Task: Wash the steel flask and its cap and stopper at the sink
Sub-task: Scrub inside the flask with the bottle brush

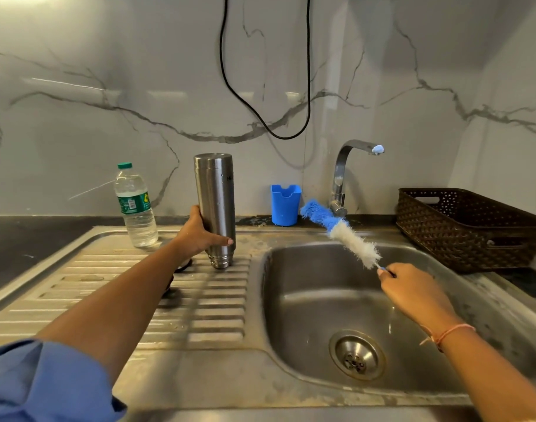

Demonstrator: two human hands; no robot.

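On the drainer, L of basin: flask (215, 205) stands mouth-down and base up, w/ drops on its side and its neck touching the ribs of the drainer (215, 315).
L hand (196, 236): wrapped round the flask's lower body, thumb in front, fingers (221, 240) curled on the steel, holding it upright.
R hand (409, 287): over the sink (306, 300), fingertips pinching the thin handle end of the brush (343, 233).
Brush: slants up and away, its blue tip near the tap (341, 175) base and just beside the blue cup (284, 205). It's well apart from the flask.
Cap/stopper: two dark round bits (184, 264) sit on the drainer behind the L forearm, mostly hidden. Prob. these, but can't tell which is which.
Tap: no water seen running.
Step (judged): flask looks scrubbed and rinsed and is being set to drain. Brush is out of it, headed either to the cup or to the small parts; can't tell which.
Next (judged): check that the flask balances on its narrow neck before letting go, as it's top-heavy and the ribs are uneven. Then either park the brush or take up the cap/stopper, which needs water on.
Also there: water bottle (136, 205) at the drainer's back edge; basket (461, 236) on the counter (17, 239) R of the sink.
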